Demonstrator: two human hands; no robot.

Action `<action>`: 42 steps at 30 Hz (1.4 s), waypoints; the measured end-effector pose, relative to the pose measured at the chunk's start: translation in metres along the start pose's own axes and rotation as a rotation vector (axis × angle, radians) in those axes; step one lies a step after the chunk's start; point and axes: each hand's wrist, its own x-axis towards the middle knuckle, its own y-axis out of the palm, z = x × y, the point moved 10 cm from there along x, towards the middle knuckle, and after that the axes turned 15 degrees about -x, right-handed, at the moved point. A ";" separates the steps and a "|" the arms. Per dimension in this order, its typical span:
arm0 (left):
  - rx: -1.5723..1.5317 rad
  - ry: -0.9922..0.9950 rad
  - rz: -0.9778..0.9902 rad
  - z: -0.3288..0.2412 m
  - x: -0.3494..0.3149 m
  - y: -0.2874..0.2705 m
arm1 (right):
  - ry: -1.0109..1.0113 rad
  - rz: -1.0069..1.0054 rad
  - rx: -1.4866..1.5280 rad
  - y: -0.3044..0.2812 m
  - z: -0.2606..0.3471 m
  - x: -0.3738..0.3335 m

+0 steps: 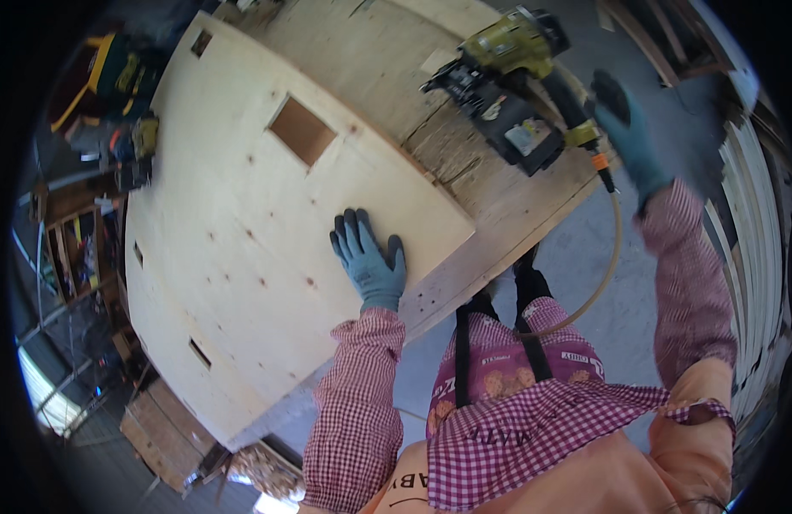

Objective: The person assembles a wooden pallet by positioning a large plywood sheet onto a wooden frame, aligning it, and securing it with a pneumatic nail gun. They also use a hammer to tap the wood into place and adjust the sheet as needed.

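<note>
My left hand (368, 261), in a blue work glove with dark fingertips, lies flat on a pale plywood panel (233, 223). Its fingers are spread and it holds nothing. The panel has a square cutout (303, 131) and smaller slots near its edges. A green and black nail gun (520, 94) lies on its side on the bench (533, 206), right of the panel. My right hand (629, 128), gloved alike and slightly blurred, is beside the nail gun's handle with its fingers extended, seemingly not wrapped round it.
A pale air hose (614, 257) runs from the nail gun's handle down beside my legs. Cordless tools (137, 141) and a dark green and yellow bag (122, 77) are beyond the panel's left edge. Long pale strips (760, 223) are stacked at the far right. A wooden box (169, 437) stands lower left.
</note>
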 end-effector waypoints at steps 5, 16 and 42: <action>0.009 -0.038 0.043 -0.001 0.004 -0.001 | 0.615 0.607 -0.114 0.068 -0.088 0.066; 0.017 -0.061 0.043 0.008 0.003 -0.001 | 0.165 0.462 -0.377 0.094 0.021 0.050; -0.116 -0.083 -0.080 0.020 -0.005 -0.009 | 0.167 0.891 -0.366 0.052 0.183 -0.149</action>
